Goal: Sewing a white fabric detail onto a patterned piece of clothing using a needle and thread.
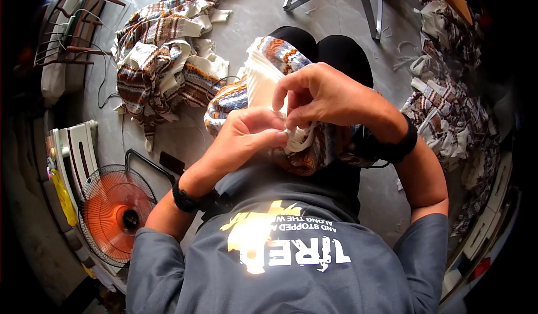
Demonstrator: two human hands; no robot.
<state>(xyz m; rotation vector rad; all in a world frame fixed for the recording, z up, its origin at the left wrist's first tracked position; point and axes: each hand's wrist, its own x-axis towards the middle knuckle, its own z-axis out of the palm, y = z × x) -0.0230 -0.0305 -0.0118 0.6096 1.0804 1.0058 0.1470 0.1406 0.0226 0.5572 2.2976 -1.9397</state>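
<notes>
A patterned knit garment (227, 101) in white, blue, orange and brown lies bunched on my lap, its white ribbed band (260, 81) turned upward. My left hand (241, 137) pinches a white knitted edge of it between thumb and forefinger. Close beside it, my right hand (328, 98) is closed in a pinch at the same white edge, thumb and fingertips nearly touching my left fingertips. Whatever fine bit lies between the right fingertips is too small to make out. Loose white loops (302, 140) of the knit hang just below the fingers.
On the grey floor at the left lies a pile of similar knits (162, 62). An orange fan (117, 216) stands near my left elbow. At the right is a heap of knit pieces and scraps (443, 112). Metal legs (367, 11) stand ahead, and a chair (73, 39) at the far left.
</notes>
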